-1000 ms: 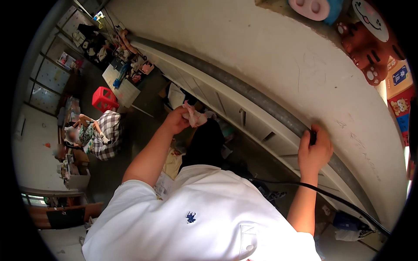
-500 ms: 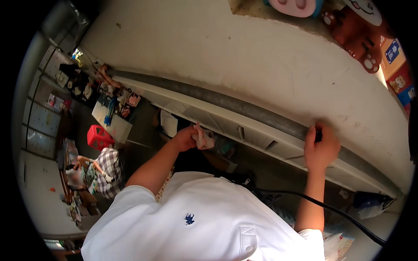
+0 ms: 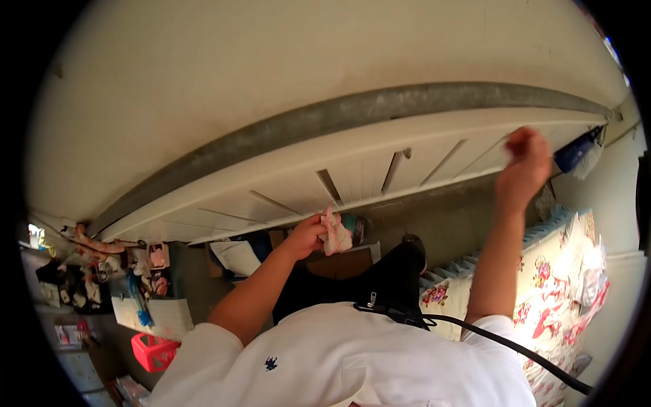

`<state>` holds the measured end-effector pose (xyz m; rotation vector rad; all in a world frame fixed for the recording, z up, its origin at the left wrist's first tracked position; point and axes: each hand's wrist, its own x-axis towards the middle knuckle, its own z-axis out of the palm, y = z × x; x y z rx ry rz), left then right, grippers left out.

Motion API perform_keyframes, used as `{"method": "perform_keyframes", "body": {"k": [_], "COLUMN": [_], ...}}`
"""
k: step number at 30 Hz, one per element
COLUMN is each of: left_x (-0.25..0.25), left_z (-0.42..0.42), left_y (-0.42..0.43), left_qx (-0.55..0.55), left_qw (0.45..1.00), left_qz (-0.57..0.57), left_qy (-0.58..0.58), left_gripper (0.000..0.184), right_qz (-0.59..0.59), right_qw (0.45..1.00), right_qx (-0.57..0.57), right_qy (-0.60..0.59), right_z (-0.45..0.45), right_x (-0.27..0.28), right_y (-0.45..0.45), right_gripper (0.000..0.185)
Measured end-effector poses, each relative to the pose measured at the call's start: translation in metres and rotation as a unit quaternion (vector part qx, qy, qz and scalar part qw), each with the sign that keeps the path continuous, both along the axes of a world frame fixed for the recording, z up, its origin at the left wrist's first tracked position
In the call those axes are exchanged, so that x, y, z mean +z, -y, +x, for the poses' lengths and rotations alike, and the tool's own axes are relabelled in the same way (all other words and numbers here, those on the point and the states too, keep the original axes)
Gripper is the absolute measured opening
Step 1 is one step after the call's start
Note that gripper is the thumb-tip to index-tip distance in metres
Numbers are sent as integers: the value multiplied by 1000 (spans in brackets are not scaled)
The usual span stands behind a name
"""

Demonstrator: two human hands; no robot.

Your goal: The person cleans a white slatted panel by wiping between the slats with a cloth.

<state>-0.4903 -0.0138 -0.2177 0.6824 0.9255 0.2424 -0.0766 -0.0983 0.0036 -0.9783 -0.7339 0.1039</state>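
Note:
My left hand (image 3: 305,237) is closed around a crumpled pink-and-white cloth (image 3: 336,234), held in front of my waist. The cloth hangs from the fingers, just short of the lower edge of a long white panelled board (image 3: 359,178). My right hand (image 3: 525,169) is raised in front of the board's right part, its fingers curled and smeared by motion. Whether anything is inside that hand I cannot make out. Above the board runs a thick grey pipe-like rail (image 3: 380,107), along the base of a pale surface (image 3: 271,54).
A flowered cover (image 3: 475,305) lies at the right, with crumpled plastic (image 3: 590,278) on it. A black cable (image 3: 515,349) crosses from my waist. At the left are a red stool (image 3: 152,353), a white-topped table (image 3: 152,313) and papers (image 3: 234,256).
The view has turned toward the right, and the flowered cover shows more. My right hand has come away from the grey rail. My left hand still grips the cloth.

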Motion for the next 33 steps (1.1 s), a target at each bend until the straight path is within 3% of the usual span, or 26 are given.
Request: {"method": "perform_keyframes", "body": {"k": [1,2,3,4,5,8,10,12,20,23,26,27,28,30,33], "left_x": [-9,-17,-23,-31,-40,-76,-101,-113,-128,-81,-58,-27,13,61,143], "left_z": [1,1,2,5,6,4,-2,-6,-14,-9,-22,-25,-30,-44,-71], "left_y": [4,12,17,22,30,59,71,85,113,118,89,82,76,53,23], "left_qx": [-1,0,2,2,6,43,68,79,19,-10,-54,-8,36,162,172], "left_qw": [1000,1000,999,999,998,994,994,993,996,980,846,830,810,771,601], "left_qz": [3,7,13,30,44,60,57,84,91,172,471,506,539,614,780], "left_qy": [12,24,36,45,54,74,69,37,14,-99,-242,-235,-227,-50,-19], "left_gripper": [44,44,43,43,43,41,41,40,42,45,47,44,41,34,28], "right_qz": [-91,-294,-395,-470,-497,-417,-420,-425,-447,-441,-469,-479,-466,-442,-397], "right_qw": [992,954,903,834,788,778,793,800,823,852,857,854,865,885,900], "right_qx": [49,60,167,285,363,435,371,317,227,240,197,176,165,139,113], "right_qy": [-76,19,18,-45,6,176,240,282,268,149,84,100,84,50,-141], "right_z": [-31,-71,-99,-130,-155,-210,-237,-257,-290,-275,-260,-257,-257,-264,-283], "right_x": [-28,-48,-84,-111,-150,-257,-309,-327,-360,-383,-408,-421,-430,-442,-397], "right_y": [8,19,22,25,32,43,56,65,92,70,39,28,15,-10,-37], "right_gripper": [27,26,25,24,25,36,36,35,25,21,22,22,21,20,19]}}
